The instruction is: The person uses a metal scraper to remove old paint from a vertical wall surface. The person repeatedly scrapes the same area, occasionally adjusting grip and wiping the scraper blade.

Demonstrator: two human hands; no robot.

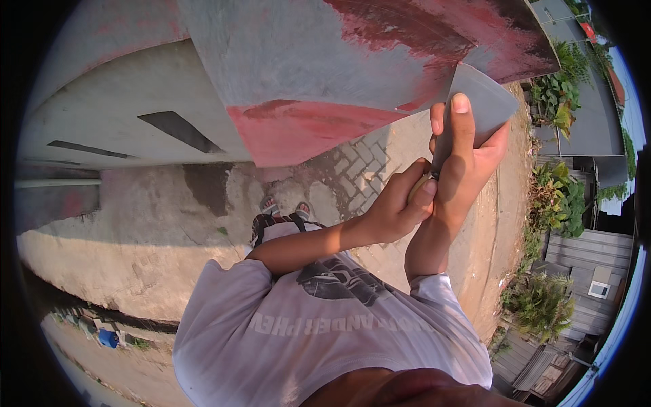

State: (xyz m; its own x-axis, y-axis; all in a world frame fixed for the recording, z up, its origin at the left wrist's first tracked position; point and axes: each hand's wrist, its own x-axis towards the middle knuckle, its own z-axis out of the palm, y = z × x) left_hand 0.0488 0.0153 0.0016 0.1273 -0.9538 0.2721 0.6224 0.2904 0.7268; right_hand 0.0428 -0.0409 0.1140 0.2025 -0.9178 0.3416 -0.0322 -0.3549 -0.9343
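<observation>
A broad putty knife (485,94) with a grey blade is held up in front of me at the right. My left hand (399,203) grips its pale handle (418,187). Higher up, my right hand (470,147) clasps the blade, its thumb lying flat along the face and a fingertip showing past the left edge. The blade's upper corner meets, or comes very close to, the lower part of a large grey panel (305,56); actual contact is hard to tell. Red coating (315,127) covers its lower edge, and darker red patches (407,30) spread over its upper right.
A pale lower surface with dark slots (178,129) continues to the left. Underfoot is stained concrete (137,208) with paving blocks (361,157). Plants (554,198) and corrugated sheet walls (585,259) stand at the right. A blue container (108,338) sits at the lower left.
</observation>
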